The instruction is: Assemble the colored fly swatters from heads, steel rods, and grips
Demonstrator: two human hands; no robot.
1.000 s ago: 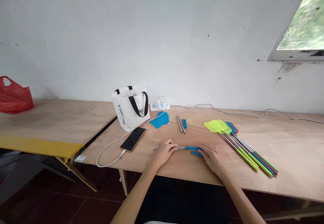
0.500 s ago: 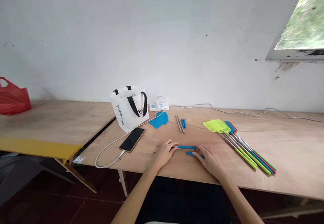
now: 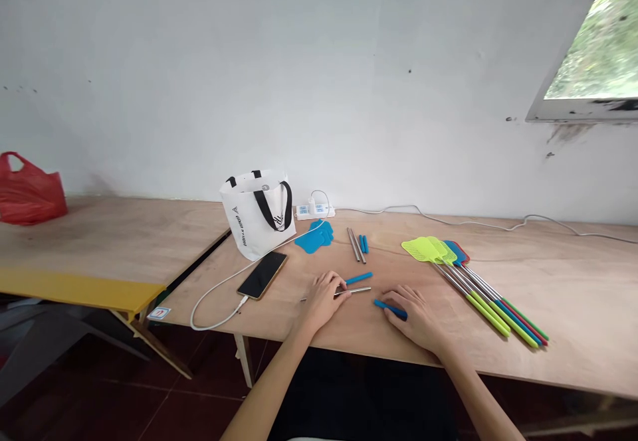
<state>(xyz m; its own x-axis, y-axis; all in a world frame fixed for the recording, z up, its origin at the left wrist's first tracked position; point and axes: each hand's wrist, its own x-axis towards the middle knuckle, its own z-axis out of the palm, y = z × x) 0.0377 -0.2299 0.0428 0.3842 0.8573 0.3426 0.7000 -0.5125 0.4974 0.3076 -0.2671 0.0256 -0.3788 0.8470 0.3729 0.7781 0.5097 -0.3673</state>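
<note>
My left hand (image 3: 323,299) is closed in a pinch on a thin metal rod (image 3: 357,290) that lies on the wooden table (image 3: 548,308). A short blue sleeve (image 3: 359,278) lies loose just above the rod. My right hand (image 3: 416,315) rests on the table with its fingers curled over a second blue sleeve (image 3: 389,307). Further back lie two more metal rods (image 3: 355,244) with blue sleeves (image 3: 363,243) beside them, and a stack of blue swatter heads (image 3: 314,236).
Several finished fly swatters (image 3: 468,278) in green, blue and red lie to the right. A phone (image 3: 262,274) on a white cable, a white tote bag (image 3: 259,212) and a power strip (image 3: 314,210) stand left. A red plastic bag (image 3: 28,190) sits on the neighbouring table.
The blue sleeve has come off the metal rod and now lies apart above it. My right hand moved back a little, onto the other blue sleeve.
</note>
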